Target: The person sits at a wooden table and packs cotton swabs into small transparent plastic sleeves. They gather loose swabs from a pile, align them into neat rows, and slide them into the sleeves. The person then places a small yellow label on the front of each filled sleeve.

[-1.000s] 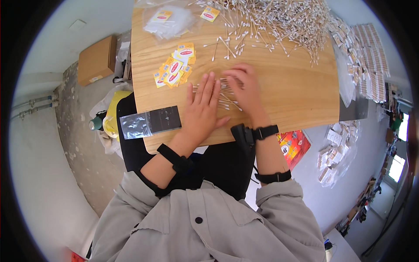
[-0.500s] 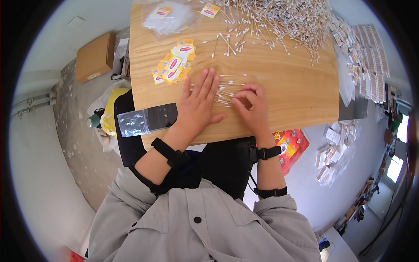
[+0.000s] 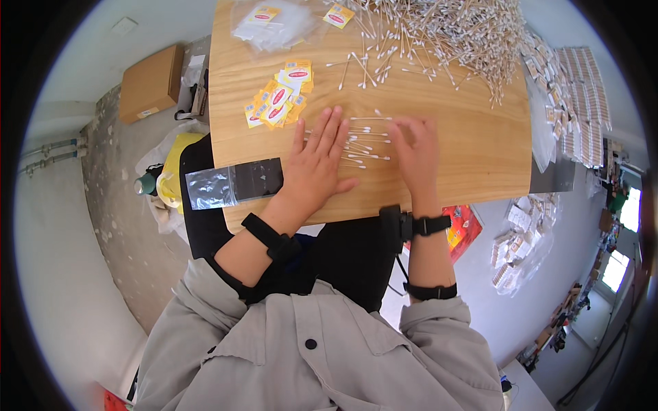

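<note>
My left hand [image 3: 314, 161] lies flat on the wooden table, fingers stretched out and thumb apart. A small row of cotton swabs [image 3: 370, 141] sticks out from beside its fingers, pointing to the right. The left ends of several are hidden by the hand. My right hand [image 3: 417, 152] hovers at the right ends of these swabs, close to the uppermost ones. Its fingers are bent and smeared by motion, so whether a swab sits between them does not show.
A big heap of loose cotton swabs [image 3: 466, 34] covers the far right of the table [image 3: 466, 151]. Yellow-and-white paper cards [image 3: 277, 96] lie left of my hands, with clear plastic bags [image 3: 274, 31] beyond. A clear bag on a dark sheet [image 3: 253, 181] overhangs the near left edge.
My right hand has moved right and slightly away from me, from the lower swabs to the upper right ends. The swab ends lie more evenly. My left hand stays flat in place.
</note>
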A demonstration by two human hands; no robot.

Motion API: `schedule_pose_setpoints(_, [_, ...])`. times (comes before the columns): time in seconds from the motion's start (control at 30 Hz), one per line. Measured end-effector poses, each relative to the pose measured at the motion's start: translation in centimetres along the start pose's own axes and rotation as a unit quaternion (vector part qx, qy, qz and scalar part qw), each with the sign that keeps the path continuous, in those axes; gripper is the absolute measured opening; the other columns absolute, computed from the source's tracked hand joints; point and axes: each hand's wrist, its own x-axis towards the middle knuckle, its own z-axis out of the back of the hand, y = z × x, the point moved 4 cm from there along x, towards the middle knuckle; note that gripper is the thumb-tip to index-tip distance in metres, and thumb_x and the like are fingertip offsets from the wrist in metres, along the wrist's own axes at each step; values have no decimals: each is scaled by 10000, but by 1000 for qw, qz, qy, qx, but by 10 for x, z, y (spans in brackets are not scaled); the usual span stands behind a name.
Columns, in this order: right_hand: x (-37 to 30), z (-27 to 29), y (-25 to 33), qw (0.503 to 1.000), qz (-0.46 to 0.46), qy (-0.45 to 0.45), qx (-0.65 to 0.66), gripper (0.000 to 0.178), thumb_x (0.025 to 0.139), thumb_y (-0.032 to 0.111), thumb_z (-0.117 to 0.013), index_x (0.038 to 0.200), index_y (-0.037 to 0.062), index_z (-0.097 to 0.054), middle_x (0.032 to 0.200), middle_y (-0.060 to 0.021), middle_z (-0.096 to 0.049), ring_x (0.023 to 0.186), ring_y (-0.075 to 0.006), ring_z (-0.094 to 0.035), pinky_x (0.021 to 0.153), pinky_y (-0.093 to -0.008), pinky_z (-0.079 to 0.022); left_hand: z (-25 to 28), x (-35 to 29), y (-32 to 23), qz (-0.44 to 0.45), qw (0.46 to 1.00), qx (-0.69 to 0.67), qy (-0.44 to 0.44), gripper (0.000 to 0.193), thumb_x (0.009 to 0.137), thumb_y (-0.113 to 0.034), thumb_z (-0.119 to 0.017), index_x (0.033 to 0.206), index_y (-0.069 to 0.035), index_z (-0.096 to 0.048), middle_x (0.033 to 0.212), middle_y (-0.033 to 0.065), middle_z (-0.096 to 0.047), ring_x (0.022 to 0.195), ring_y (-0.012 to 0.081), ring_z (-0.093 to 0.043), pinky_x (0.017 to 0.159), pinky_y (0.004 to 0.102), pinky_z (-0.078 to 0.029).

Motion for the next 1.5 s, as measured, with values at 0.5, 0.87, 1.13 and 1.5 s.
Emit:
schedule_pose_setpoints(0.5, [-20, -23, -38, 949, -116, -79, 284, 474, 1066, 318, -338, 1299, -72, -476, 1325, -176, -512, 1282, -269, -461, 1116, -381, -329, -3, -2, -1, 49, 995, -64, -59, 1001, 749, -430, -766, 1500, 9, -269, 1579, 210, -222, 1471, 345, -219, 1168, 513, -210])
schedule_pose_setpoints(0.87, [-33, -60, -26, 899, -83, -82, 422, 533, 1072, 343, -252, 1376, -75, -381, 1434, -195, -413, 1372, -286, -362, 1184, -400, -240, -13, 5, -15, 59, 994, -59, -68, 988, 750, -431, -754, 1470, 59, -286, 1561, 226, -255, 1468, 340, -232, 1183, 489, -200])
schedule_pose_setpoints(1.13, [-21, -55, -35, 896, -85, -101, 425, 531, 1072, 343, -241, 1378, -69, -381, 1414, -196, -429, 1356, -282, -376, 1188, -399, -230, -2, 23, -3, -78, 988, -132, 1, 1044, 692, -337, -830, 1512, -42, -256, 1555, 146, -291, 1452, 326, -258, 1181, 504, -205])
schedule_pose_setpoints(1.5, [-28, -62, -5, 954, -84, -84, 277, 503, 1067, 328, -266, 1350, -48, -442, 1365, -172, -479, 1292, -269, -439, 1115, -387, -303, 1, -7, 2, 50, 993, -88, -53, 1016, 749, -330, -788, 1502, 42, -215, 1574, 216, -229, 1471, 338, -222, 1170, 493, -225])
